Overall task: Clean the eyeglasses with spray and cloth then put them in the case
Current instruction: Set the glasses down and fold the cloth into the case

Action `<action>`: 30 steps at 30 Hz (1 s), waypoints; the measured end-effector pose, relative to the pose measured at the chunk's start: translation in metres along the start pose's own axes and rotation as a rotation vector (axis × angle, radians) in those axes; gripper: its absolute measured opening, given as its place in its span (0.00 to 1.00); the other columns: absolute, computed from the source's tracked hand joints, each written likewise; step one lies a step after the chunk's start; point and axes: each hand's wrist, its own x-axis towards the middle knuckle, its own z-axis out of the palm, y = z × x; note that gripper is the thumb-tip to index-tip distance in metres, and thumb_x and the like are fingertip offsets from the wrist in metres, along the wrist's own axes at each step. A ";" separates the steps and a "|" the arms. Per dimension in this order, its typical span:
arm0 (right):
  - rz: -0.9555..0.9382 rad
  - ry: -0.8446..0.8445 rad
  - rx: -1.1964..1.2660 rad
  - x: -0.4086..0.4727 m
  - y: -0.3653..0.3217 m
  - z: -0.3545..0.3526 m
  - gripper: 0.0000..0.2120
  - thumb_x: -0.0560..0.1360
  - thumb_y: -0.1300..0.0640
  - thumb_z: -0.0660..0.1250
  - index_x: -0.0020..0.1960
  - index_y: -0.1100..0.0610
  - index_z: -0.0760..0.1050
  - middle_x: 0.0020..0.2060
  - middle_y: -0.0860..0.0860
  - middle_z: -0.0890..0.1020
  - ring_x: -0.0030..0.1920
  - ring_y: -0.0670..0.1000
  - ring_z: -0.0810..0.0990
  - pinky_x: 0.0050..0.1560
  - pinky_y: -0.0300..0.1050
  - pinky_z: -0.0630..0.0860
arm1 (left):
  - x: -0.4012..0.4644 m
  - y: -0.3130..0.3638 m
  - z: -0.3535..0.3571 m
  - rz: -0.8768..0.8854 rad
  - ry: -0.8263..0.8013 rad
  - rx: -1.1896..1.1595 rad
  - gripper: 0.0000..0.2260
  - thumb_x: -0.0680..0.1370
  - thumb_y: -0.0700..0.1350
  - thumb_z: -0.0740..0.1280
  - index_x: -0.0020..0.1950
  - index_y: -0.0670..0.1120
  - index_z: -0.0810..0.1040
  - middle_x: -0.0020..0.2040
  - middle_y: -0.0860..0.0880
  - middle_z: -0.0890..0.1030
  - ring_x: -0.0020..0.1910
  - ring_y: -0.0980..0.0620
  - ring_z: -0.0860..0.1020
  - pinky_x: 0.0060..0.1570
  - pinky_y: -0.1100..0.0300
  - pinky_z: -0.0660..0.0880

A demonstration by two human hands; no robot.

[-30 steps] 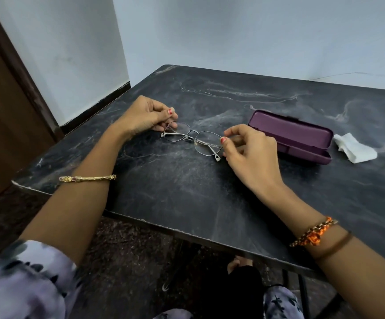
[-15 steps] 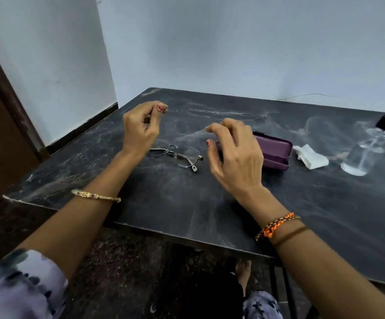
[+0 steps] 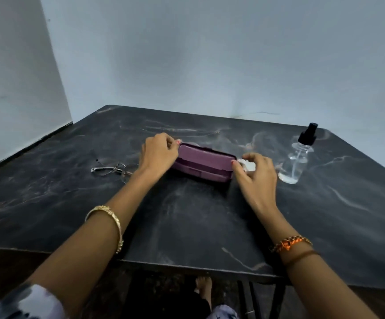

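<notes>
The purple eyeglass case (image 3: 205,161) lies across the middle of the dark marble table (image 3: 187,222), its lid lowered over the base. My left hand (image 3: 159,155) grips the case's left end with curled fingers. My right hand (image 3: 256,176) holds the right end, the thumb pressed on the lid's corner. The thin metal eyeglasses (image 3: 113,169) lie folded on the table left of my left wrist, untouched. A white cloth (image 3: 249,166) shows partly behind my right hand. A clear spray bottle (image 3: 296,160) with a black nozzle stands upright to the right.
The table stands in a corner, with pale walls behind it and on the left. Its near edge runs across the lower part of the view, with a bare foot and a metal table leg below it.
Both hands left the eyeglasses and moved right to the case's two ends. The lid, open before, is now lowered. The view tilted up and right.
</notes>
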 end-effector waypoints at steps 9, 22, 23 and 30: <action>0.047 -0.116 -0.014 0.004 0.005 0.003 0.13 0.70 0.54 0.70 0.51 0.58 0.75 0.51 0.55 0.80 0.32 0.46 0.78 0.56 0.46 0.72 | -0.008 0.000 -0.001 0.060 0.029 0.070 0.08 0.75 0.44 0.65 0.50 0.42 0.78 0.48 0.43 0.83 0.49 0.45 0.79 0.52 0.52 0.75; 0.064 0.053 -0.081 0.004 0.005 -0.003 0.07 0.74 0.56 0.63 0.46 0.59 0.77 0.47 0.56 0.80 0.41 0.51 0.78 0.47 0.43 0.71 | -0.011 0.002 -0.001 0.028 0.004 0.148 0.07 0.75 0.46 0.64 0.48 0.45 0.79 0.47 0.44 0.82 0.48 0.44 0.78 0.42 0.54 0.70; 0.064 0.082 -0.106 0.005 0.005 -0.005 0.08 0.74 0.57 0.63 0.47 0.60 0.77 0.49 0.57 0.79 0.44 0.52 0.78 0.47 0.43 0.70 | -0.011 0.003 -0.002 0.041 0.008 0.140 0.07 0.75 0.46 0.64 0.48 0.45 0.79 0.47 0.44 0.83 0.47 0.44 0.79 0.42 0.54 0.71; 0.111 -0.054 -0.483 0.014 0.008 -0.009 0.15 0.74 0.63 0.56 0.59 0.67 0.71 0.58 0.64 0.75 0.61 0.63 0.68 0.58 0.53 0.66 | -0.008 0.013 0.002 0.150 -0.027 -0.052 0.07 0.74 0.42 0.64 0.47 0.41 0.79 0.46 0.43 0.83 0.50 0.45 0.77 0.54 0.48 0.74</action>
